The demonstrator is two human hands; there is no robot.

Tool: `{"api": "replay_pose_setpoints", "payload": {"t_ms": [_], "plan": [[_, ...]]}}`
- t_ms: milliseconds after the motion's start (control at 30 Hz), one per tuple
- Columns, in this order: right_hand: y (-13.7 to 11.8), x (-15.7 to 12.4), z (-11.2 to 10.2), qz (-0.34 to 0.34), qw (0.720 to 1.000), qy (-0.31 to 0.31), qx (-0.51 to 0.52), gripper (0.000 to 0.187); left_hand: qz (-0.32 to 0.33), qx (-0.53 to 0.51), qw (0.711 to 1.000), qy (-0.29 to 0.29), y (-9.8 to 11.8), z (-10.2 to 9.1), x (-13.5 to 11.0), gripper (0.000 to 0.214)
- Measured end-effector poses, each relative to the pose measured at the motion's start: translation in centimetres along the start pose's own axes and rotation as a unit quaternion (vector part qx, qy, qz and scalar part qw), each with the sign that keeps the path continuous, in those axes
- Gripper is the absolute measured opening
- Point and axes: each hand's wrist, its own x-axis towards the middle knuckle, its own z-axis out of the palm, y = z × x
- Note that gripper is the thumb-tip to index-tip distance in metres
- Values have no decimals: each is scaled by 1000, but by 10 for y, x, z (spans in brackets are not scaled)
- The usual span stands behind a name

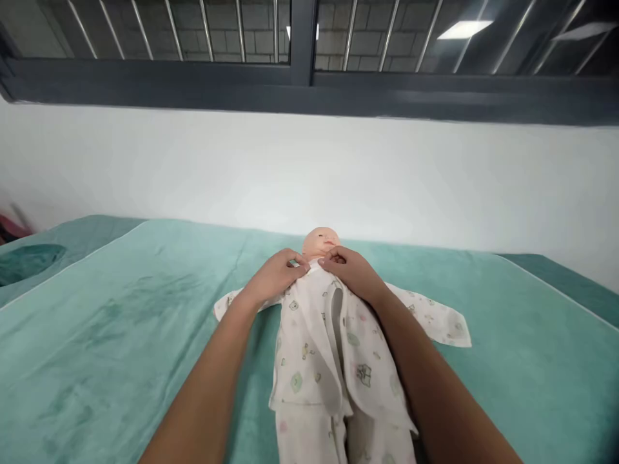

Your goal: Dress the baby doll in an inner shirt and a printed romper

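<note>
A baby doll (320, 241) lies on its back, its bald head toward the wall. It wears a white printed baby shirt (304, 345) whose front edges part down the middle, over matching trousers (300, 435). At the neckline, my left hand (280, 274) pinches the left side of the collar between thumb and fingers. My right hand (352, 269) grips the collar on the other side, close to the left. Both sleeves stretch outward; the right sleeve (435, 317) lies flat, and no doll hand shows at its end.
A green padded cloth (145, 322) covers the surface under the doll. Behind it rises a white wall (309, 174) below a dark-framed window (193, 84) with metal bars. A dark green round shape (31, 261) is at the far left.
</note>
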Motion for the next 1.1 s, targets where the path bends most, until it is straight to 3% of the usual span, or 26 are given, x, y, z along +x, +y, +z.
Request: {"api": "replay_pose_setpoints", "payload": {"t_ms": [100,200,367,433,633,733,833,967,1100], "plan": [[2,-1,-1,14,1000,10,10,26,-14,28,999,-35,0,-8,2,20],[1,-3,-5,23,999,35,-4,25,26,48,998,-31,-4,-6,7,19],[2,-4,-10,37,999,29,-24,28,87,108,985,104,-11,16,17,13],[4,-1,-9,50,997,40,-31,27,73,157,975,143,-12,25,19,12],[8,4,-1,80,992,94,-34,24,31,206,963,171,-9,31,19,12],[11,-3,-3,47,983,172,-29,20,-12,226,952,208,-8,23,16,23],[11,-13,-10,59,964,240,-94,25,-76,255,947,180,-8,14,13,41],[5,-23,-18,125,969,116,-181,39,-97,200,967,126,-8,8,12,41],[-1,-28,-26,150,960,69,-226,44,-64,-15,989,134,5,13,9,30]]}}
